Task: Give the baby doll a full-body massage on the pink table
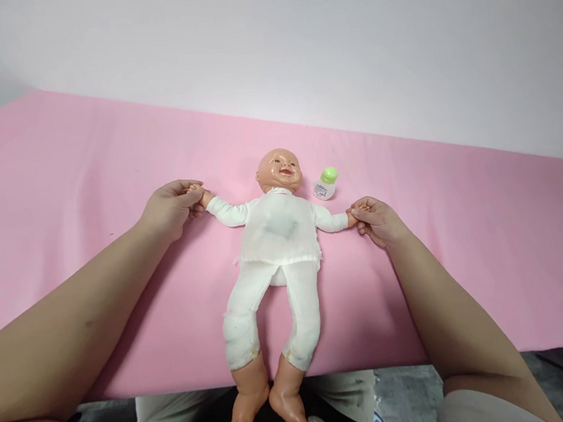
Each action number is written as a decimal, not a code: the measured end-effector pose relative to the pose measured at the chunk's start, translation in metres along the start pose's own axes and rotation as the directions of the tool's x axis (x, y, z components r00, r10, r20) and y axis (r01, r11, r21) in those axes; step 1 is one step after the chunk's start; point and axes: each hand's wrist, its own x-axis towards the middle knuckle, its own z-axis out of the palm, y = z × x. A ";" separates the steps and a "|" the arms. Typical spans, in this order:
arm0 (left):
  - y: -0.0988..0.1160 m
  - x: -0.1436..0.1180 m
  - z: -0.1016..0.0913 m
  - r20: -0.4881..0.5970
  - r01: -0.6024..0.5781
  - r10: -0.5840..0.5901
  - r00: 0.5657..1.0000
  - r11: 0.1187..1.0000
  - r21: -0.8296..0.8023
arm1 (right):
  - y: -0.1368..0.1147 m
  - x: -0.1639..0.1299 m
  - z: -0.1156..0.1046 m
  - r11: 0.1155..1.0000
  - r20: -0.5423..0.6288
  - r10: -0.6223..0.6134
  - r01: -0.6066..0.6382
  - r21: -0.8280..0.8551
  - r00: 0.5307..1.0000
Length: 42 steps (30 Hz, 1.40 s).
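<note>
Head view: the doll lies face-up between both hands, its long axis toward the person; left hand and right hand each pinch a doll hand, arms outstretched.

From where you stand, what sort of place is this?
Probably a baby-care practice station, not a real nursery: a plastic baby doll in white cloth clothes lies on a pink-covered table, a small white bottle with a green cap beside its head, against a bare white wall.
</note>
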 end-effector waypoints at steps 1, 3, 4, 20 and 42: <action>-0.001 0.001 0.000 -0.016 -0.003 0.003 1.000 1.000 0.009 | 0.001 0.000 0.001 1.000 -0.013 -0.002 0.002 -0.023 1.000; -0.001 0.001 0.001 -0.052 -0.005 0.007 0.999 0.999 0.034 | 0.002 0.001 0.003 0.998 -0.035 -0.008 0.006 -0.056 0.999; -0.001 0.001 0.001 -0.070 -0.004 0.007 0.998 0.999 0.046 | 0.003 0.001 0.004 0.998 -0.042 -0.013 0.010 -0.062 0.999; 0.003 -0.003 0.000 0.011 0.036 -0.036 0.999 0.999 0.021 | 0.001 0.003 -0.002 0.993 -0.033 0.055 -0.051 0.104 0.998; -0.002 0.002 0.004 -0.118 0.015 0.006 0.993 0.985 0.173 | 0.003 0.004 0.005 0.998 -0.061 0.030 -0.033 -0.055 0.998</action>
